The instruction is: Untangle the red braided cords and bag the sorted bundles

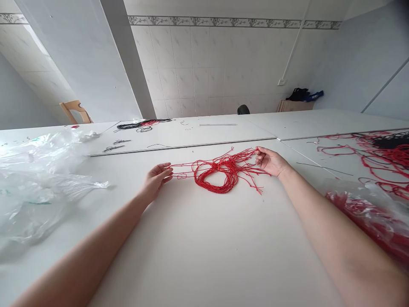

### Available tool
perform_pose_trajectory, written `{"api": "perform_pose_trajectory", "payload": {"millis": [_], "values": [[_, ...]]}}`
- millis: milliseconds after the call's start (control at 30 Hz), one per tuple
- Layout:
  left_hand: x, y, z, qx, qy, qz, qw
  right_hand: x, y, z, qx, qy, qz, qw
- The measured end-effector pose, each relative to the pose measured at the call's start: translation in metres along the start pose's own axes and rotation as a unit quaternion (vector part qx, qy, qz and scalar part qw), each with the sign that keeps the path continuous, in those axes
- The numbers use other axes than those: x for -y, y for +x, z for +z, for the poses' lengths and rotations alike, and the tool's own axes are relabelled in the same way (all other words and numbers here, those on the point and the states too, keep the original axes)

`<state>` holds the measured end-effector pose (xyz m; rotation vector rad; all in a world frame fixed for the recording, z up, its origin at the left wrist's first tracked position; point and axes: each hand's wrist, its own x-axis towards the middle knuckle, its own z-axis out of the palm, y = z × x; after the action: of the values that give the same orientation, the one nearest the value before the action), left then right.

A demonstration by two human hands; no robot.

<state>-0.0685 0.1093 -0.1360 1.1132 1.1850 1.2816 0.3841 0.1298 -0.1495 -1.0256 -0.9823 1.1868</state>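
A loose tangle of thin red beaded strands [217,172] lies on the white table [204,251], looped in the middle with frayed ends sticking out on both sides. My left hand [156,179] pinches the strands at the tangle's left end, where a few thin lines run out to my fingertips. On the right side, my right hand [268,161] grips several strand ends between its fingers. The tangle stretches between my two hands, and its central loop rests on the tabletop.
A crumpled clear plastic bag [35,183] lies at the table's left. A pile of red strands [380,157] and a plastic bag with red contents [361,217] sit at the right. Black and red strands [143,124] and a metal ruler [218,124] lie on a white board behind.
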Motion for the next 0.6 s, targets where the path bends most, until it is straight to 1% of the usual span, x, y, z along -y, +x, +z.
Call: {"api": "perform_pose_trajectory", "payload": {"millis": [133,233,300,367,400,467,533,600], "values": [[-0.003,-0.001,-0.001,0.007,-0.009,-0.002,1.0,-0.002,0.002,0.004,-0.036,-0.029,-0.016,0.999],[-0.005,-0.002,-0.001,0.018,-0.017,-0.008,1.0,-0.002,0.003,0.009,-0.089,-0.055,-0.043,0.994],[-0.007,-0.004,0.0,0.026,-0.027,-0.016,0.999,0.0,0.004,0.016,-0.123,-0.073,-0.071,0.987],[-0.01,-0.007,0.004,0.039,-0.041,-0.024,0.998,0.005,0.003,0.028,-0.139,-0.092,-0.102,0.981],[-0.013,-0.009,0.006,0.047,-0.05,-0.027,0.997,0.008,0.001,0.037,-0.137,-0.103,-0.116,0.978],[-0.02,-0.015,0.013,0.067,-0.069,-0.032,0.995,0.015,-0.005,0.06,-0.108,-0.126,-0.137,0.977],[-0.031,-0.023,0.02,0.088,-0.09,-0.035,0.991,0.021,-0.017,0.089,-0.054,-0.153,-0.144,0.976],[-0.044,-0.033,0.029,0.109,-0.11,-0.034,0.987,0.024,-0.035,0.12,0.01,-0.185,-0.146,0.972]]}}
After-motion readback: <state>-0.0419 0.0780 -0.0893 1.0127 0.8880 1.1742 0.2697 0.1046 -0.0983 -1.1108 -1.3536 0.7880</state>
